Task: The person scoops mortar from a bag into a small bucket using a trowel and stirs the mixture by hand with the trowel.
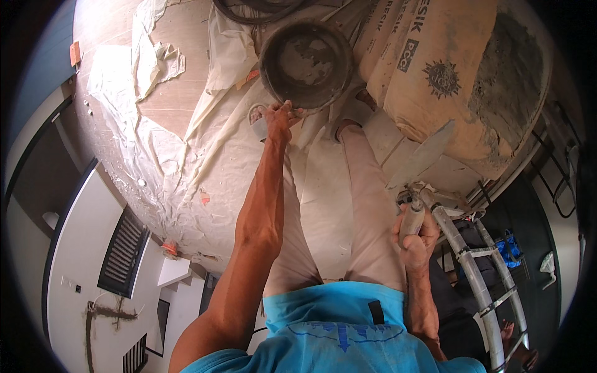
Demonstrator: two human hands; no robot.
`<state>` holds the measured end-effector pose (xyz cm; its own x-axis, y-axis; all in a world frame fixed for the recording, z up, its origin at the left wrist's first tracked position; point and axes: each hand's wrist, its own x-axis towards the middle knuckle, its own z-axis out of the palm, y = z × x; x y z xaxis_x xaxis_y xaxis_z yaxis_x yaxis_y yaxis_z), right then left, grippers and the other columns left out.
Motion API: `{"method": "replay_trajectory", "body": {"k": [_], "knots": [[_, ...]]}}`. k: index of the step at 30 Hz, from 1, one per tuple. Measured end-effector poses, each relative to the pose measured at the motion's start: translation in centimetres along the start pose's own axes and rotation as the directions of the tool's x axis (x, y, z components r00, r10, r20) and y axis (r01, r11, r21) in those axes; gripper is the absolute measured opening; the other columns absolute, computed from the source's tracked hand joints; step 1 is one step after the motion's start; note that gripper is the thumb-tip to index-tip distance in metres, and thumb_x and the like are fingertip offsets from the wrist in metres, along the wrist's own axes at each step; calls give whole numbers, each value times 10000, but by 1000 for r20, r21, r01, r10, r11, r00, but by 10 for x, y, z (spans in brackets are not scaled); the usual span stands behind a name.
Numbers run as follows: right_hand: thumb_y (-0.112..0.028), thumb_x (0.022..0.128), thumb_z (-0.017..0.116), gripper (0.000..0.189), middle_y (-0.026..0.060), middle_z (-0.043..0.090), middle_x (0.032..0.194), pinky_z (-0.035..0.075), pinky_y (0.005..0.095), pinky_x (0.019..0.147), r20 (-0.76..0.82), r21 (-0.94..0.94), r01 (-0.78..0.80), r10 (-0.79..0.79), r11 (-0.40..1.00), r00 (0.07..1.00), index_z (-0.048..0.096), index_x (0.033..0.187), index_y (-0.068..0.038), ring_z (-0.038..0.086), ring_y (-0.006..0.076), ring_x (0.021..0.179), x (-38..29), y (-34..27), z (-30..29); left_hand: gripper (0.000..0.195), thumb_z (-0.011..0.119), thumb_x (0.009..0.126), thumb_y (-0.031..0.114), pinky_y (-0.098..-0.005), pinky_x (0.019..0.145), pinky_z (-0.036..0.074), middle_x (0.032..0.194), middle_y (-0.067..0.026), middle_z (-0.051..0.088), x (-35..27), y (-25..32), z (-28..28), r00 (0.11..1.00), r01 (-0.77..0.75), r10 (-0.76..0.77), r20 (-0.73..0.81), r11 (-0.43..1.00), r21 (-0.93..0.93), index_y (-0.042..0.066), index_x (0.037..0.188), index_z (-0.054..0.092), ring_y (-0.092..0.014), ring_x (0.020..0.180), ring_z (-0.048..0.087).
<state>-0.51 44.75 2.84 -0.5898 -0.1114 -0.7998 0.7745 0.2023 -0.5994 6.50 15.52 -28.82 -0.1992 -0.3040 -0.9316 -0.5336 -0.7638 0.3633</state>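
Observation:
My left hand (282, 120) grips the near rim of a round, dark basin (343, 88), its fingers at the edge. A thin layer of grey, wet-looking material covers part of the basin's bottom. My right hand (416, 235) is closed around the handle of a trowel (422, 156), whose broad, grey-smeared blade points up and away to the right. Past the blade stand paper cement sacks (419, 93), side by side. The rightmost one is open, with grey powder (506, 79) showing in it.
Crumpled plastic sheeting (158, 126) covers much of the floor. A ladder (466, 261) stands close at my right, with another person's hand (507, 329) beyond it. Coiled dark hose or cable (261, 18) lies behind the basin. A blue bag (508, 249) is farther right.

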Motion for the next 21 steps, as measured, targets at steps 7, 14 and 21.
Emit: {"method": "replay_trajectory", "body": {"k": [7,14,21], "knots": [[-435,759,727,620,59,631,772,466,255,541,8,6,-11,10,1000,1000,629,1148,38,565,107,610,2,0,0,134,599,977,94,-430,732,614,929,-117,634,8,-7,-17,999,-49,49,5,997,53,-31,1023,579,-265,777,690],[-347,764,667,557,64,630,771,459,255,534,0,8,20,-20,1000,1000,627,1155,47,553,103,605,2,-6,0,184,611,1001,280,-476,913,513,871,-75,672,-37,9,20,986,159,-139,89,946,-282,107,939,611,-264,971,674],[-710,749,739,888,63,601,731,441,244,501,0,110,52,-52,993,999,581,1198,40,547,102,581,4,-28,3,299,606,1009,363,-534,925,477,665,-48,576,-60,45,61,975,132,43,220,684,-718,131,821,587,-292,801,621]]}}
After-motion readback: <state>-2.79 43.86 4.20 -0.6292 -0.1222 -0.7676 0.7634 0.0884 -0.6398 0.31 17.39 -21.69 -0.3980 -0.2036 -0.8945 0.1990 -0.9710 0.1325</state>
